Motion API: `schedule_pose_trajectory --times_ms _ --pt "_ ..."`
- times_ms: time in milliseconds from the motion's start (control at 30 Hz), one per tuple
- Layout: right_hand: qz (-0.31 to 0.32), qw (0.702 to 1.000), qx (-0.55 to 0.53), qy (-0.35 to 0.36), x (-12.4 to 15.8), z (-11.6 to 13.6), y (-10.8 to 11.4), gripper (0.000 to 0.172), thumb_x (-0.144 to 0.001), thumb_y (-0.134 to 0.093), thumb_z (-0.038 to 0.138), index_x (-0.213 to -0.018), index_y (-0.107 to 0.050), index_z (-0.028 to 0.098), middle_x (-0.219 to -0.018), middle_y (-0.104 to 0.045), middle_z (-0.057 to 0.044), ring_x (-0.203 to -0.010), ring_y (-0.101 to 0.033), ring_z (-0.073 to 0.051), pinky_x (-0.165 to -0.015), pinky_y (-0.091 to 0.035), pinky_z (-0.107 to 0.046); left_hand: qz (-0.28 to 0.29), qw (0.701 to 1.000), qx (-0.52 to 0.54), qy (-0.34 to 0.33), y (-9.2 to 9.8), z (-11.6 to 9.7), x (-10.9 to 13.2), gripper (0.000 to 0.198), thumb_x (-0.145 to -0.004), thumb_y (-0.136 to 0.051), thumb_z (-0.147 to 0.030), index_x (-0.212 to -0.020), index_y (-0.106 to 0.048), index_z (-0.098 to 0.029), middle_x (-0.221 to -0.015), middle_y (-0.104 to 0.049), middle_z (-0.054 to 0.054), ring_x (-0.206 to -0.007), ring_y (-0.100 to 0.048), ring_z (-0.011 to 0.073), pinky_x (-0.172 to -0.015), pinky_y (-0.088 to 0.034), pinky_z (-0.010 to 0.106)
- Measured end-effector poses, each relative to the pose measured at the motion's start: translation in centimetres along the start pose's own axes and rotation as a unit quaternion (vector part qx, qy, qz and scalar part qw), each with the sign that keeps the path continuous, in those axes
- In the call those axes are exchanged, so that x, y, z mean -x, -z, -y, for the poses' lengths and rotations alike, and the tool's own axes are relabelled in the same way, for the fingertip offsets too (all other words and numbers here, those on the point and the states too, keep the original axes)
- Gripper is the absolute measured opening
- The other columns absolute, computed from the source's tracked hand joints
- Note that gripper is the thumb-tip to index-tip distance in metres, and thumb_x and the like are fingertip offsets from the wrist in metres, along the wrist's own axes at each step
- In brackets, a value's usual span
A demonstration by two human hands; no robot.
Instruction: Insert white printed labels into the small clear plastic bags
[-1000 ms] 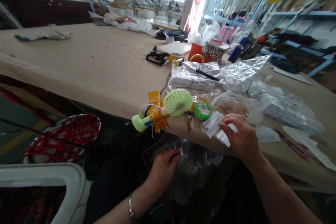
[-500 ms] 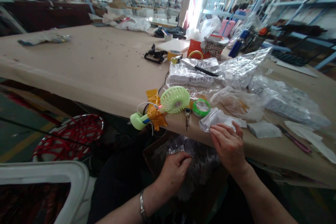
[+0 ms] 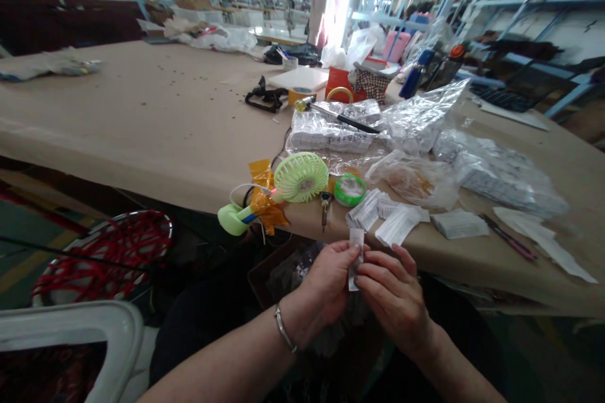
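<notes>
My left hand (image 3: 331,280) and my right hand (image 3: 390,289) meet just below the table's front edge. Both pinch one small white label (image 3: 355,250), held upright between their fingertips. A silver bangle (image 3: 285,329) sits on my left wrist. Right above the hands, a loose pile of white labels (image 3: 385,217) lies on the tan table (image 3: 155,119). Below my hands is a box with clear-wrapped pieces (image 3: 293,267), mostly hidden by my arms.
A green hand fan (image 3: 300,177) is taped to the table edge, beside a green tape roll (image 3: 350,189) and a small screwdriver (image 3: 324,204). Clear plastic bags (image 3: 420,132) cover the right side. Another label stack (image 3: 459,224) and a pen (image 3: 508,238) lie right. A red woven stool (image 3: 104,252) stands left.
My right hand left the label pile on the table and came down and left. My left hand rose from the box. Both now hold one label between them.
</notes>
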State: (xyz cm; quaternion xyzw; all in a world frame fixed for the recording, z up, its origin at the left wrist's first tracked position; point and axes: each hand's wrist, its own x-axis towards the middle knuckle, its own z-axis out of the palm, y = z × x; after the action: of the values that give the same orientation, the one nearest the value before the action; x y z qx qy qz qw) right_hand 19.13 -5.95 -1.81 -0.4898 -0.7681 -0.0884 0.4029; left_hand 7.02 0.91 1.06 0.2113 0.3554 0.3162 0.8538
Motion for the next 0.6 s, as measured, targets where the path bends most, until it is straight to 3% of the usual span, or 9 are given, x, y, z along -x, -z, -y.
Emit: schedule_pose_trajectory --times_ms 133,200,367,600 --pt "-0.038 0.998 0.027 -0.032 1.2 -2.2 1.5 0.040 -0.084 -0.060 0.016 -0.124 -0.051 0.014 -0.110 -0.064 -0.012 -0.112 -0.053 -0.026 -0.098 -0.041 -0.048 -0.036 0.996 -0.080 0.032 -0.3 0.2 0.1 0.011 -0.081 -0.059 -0.019 -0.082 -0.062 -0.008 -0.065 -0.064 0.005 -0.052 -0.059 0.0099 -0.052 -0.048 0.020" --pt "-0.042 0.993 0.088 -0.067 1.7 -4.4 2.1 0.042 -0.086 -0.058 0.019 -0.126 -0.050 0.012 -0.114 -0.061 -0.015 -0.115 -0.050 -0.028 -0.097 -0.043 -0.048 -0.043 0.991 -0.119 0.045 -0.2 0.3 0.3 0.015 -0.083 -0.057 -0.022 -0.087 -0.062 -0.008 -0.067 -0.065 0.007 -0.053 -0.061 0.0117 -0.053 -0.050 0.022" --pt "0.004 0.978 0.195 -0.077 2.7 -7.6 2.3 0.030 -0.088 -0.055 0.018 -0.117 -0.058 0.016 -0.117 -0.063 -0.010 -0.113 -0.053 -0.027 -0.099 -0.041 -0.046 -0.051 0.986 -0.151 0.054 0.1 1.0 0.6 0.016 -0.084 -0.056 -0.022 -0.088 -0.060 -0.008 -0.067 -0.065 0.006 -0.052 -0.060 0.0108 -0.050 -0.050 0.021" --pt "-0.044 0.986 0.140 -0.080 3.2 -8.4 2.3 0.017 -0.087 -0.056 0.015 -0.101 -0.065 0.018 -0.102 -0.069 -0.007 -0.103 -0.059 -0.022 -0.094 -0.046 -0.040 -0.049 0.982 -0.169 0.066 0.1 1.5 0.4 0.018 -0.085 -0.055 -0.024 -0.088 -0.060 -0.008 -0.068 -0.065 0.007 -0.050 -0.059 0.0106 -0.049 -0.049 0.021"
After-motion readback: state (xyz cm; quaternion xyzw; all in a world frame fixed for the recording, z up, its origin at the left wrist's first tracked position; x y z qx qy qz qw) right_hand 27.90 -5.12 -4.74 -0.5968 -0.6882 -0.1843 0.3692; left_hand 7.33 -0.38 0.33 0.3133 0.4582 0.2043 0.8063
